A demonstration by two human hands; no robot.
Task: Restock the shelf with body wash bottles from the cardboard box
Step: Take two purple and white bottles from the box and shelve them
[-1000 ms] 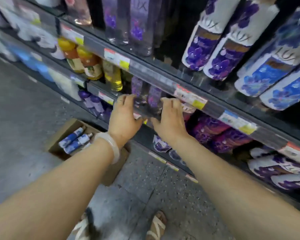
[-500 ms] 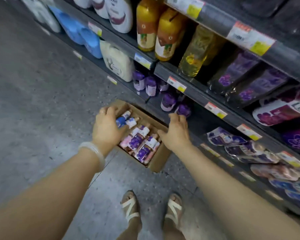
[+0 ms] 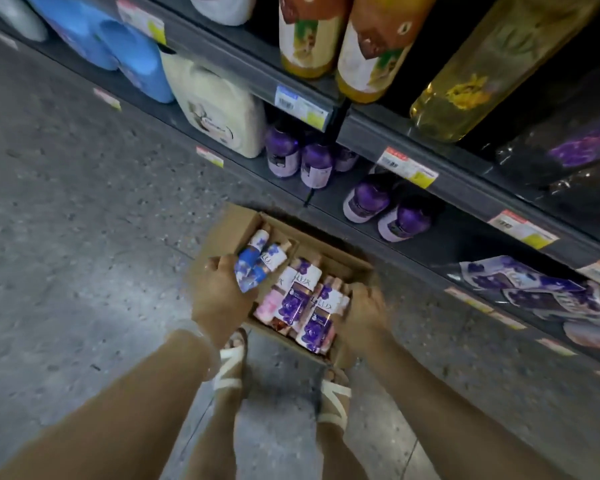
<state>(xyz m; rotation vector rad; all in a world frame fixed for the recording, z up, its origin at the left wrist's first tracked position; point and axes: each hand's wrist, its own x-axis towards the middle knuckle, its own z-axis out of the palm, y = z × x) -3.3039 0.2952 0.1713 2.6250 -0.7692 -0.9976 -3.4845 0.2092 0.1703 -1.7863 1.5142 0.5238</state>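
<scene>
An open cardboard box (image 3: 230,223) lies on the floor below the shelf, holding several body wash bottles on their sides. My left hand (image 3: 217,301) is at the box's left side and grips a blue-flowered bottle (image 3: 248,273), beside a second blue one (image 3: 274,254). My right hand (image 3: 362,315) is at the box's right side, fingers curled round the rightmost purple-flowered bottle (image 3: 317,320). Another purple bottle (image 3: 297,292) and a pink one (image 3: 267,306) lie between my hands.
The dark shelf edge (image 3: 465,188) with price tags runs diagonally above the box. Small purple bottles (image 3: 314,164) stand on the low shelf, refill pouches (image 3: 534,289) lie to the right, and large jugs (image 3: 219,109) stand to the left. My sandalled feet (image 3: 231,362) stand just behind the box on grey floor.
The view dropped from the upper shelf to the box. Both hands left the shelf edge, came down into the box and closed on bottles.
</scene>
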